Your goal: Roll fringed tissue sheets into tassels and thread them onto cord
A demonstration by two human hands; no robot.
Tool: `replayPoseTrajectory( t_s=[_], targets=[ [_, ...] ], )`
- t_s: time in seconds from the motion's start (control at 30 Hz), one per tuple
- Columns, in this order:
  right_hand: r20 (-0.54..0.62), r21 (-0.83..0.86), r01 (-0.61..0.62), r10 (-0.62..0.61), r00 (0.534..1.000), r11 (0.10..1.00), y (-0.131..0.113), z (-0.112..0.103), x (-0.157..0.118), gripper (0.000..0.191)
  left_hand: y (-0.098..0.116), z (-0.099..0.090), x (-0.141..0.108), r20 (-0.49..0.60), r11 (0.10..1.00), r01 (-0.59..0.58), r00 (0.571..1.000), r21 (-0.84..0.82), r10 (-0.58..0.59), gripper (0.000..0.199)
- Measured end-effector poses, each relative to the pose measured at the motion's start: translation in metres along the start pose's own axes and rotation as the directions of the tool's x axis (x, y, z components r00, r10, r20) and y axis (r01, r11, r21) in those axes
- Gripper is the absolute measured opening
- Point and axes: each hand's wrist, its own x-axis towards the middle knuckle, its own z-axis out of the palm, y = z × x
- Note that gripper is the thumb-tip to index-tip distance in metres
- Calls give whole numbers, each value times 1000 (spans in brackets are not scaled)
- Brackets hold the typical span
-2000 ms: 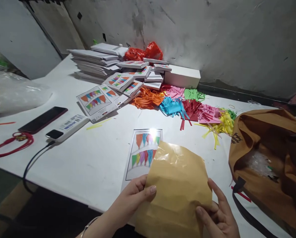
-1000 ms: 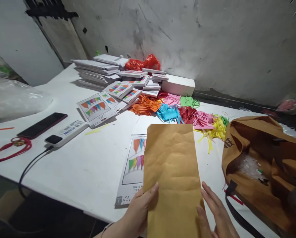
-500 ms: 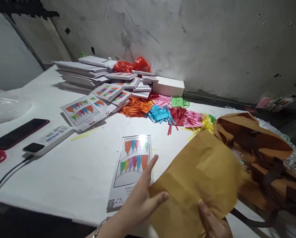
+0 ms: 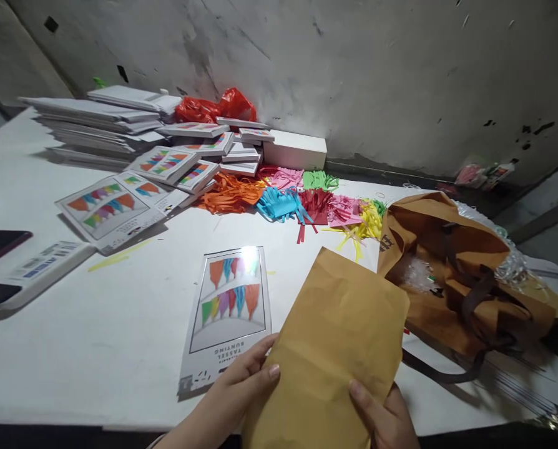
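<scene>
A brown paper envelope [image 4: 335, 337] is held above the table's front edge, tilted toward me. My left hand [image 4: 244, 380] grips its left edge, thumb on the front and fingers curled behind. On the lower right, my right hand [image 4: 384, 415] pinches it, thumb on top; the other fingers are partly hidden. Just left of the envelope lies a flat tassel bunting packet [image 4: 230, 312], its print upside down to me. To the right, a brown fabric bag [image 4: 438, 262] gapes, with clear plastic inside.
Tassel bundles [image 4: 279, 204] in several colours line the middle of the white table [image 4: 133, 337]. Behind them are printed packets [image 4: 166, 163], stacked white packs [image 4: 96, 121], a red plastic bag [image 4: 213, 107] and a white box [image 4: 295, 149]. A phone [image 4: 0, 246] lies far left.
My left hand has closed from spread fingers onto the envelope's left edge. The envelope has shifted left and stands more upright. My view has turned right.
</scene>
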Motion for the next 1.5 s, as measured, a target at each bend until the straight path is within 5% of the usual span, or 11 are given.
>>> replayPoseTrajectory(
  t_s=[0.17,0.33,0.63,0.83,1.13,1.2,1.23,1.3,1.37,1.4,1.5],
  targets=[
    [176,96,63,-79,981,993,-12,6,8,51,5,8,4,-200,994,26,979,-106,-47,69],
    [154,56,85,-92,984,995,-13,4,7,54,6,10,7,-327,986,38,941,-161,-89,82],
    [112,39,74,-78,991,996,-14,3,7,59,11,18,4,-233,981,48,968,-189,-92,83],
    [126,39,60,-64,990,997,-12,1,8,62,6,16,1,-39,994,53,998,-100,-57,55],
    [20,-71,160,-159,987,985,-3,-7,17,75,-4,12,0,-88,998,55,995,-23,-56,45],
    [-61,-251,352,-377,924,902,-4,-13,23,66,-6,11,1,-107,998,63,992,-13,-64,45],
    [-58,-389,475,-535,843,789,-5,-16,25,57,-7,12,1,-115,998,68,991,-12,-69,46],
    [137,-609,684,-796,589,401,-8,-16,26,38,-10,13,3,-126,997,81,989,-18,-82,47],
    [456,-589,808,-815,358,25,-11,-9,25,34,-13,15,5,-129,995,88,987,-42,-93,47],
    [581,-518,852,-764,280,-81,-12,-3,24,36,-14,17,6,-128,994,92,987,-60,-99,46],
    [726,-414,897,-651,221,-157,-11,19,23,35,-17,21,9,-135,988,98,984,-115,-113,40]
  ],
)
